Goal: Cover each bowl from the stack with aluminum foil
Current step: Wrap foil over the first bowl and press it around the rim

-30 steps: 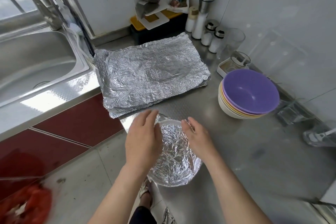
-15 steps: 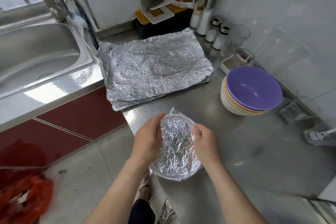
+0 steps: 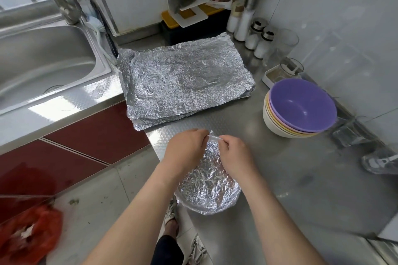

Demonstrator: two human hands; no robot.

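A foil-covered bowl [image 3: 210, 189] sits near the front edge of the steel counter. My left hand [image 3: 186, 148] and my right hand [image 3: 233, 154] meet at its far rim, and both pinch the crumpled foil edge there between fingers and thumb. A stack of bowls [image 3: 299, 109] with a purple one on top stands to the right. Behind the covered bowl lies a pile of flat aluminium foil sheets [image 3: 183, 79].
A steel sink [image 3: 41, 64] lies to the left. Salt and spice shakers [image 3: 256, 34], a glass [image 3: 287, 43] and a small tray [image 3: 275, 75] line the back right wall. A black and yellow box [image 3: 189, 28] stands behind the foil. Red bag [image 3: 28, 236] on the floor.
Both hands slid from the sides of the bowl up to its far rim and came together, now pinching the foil edge there.
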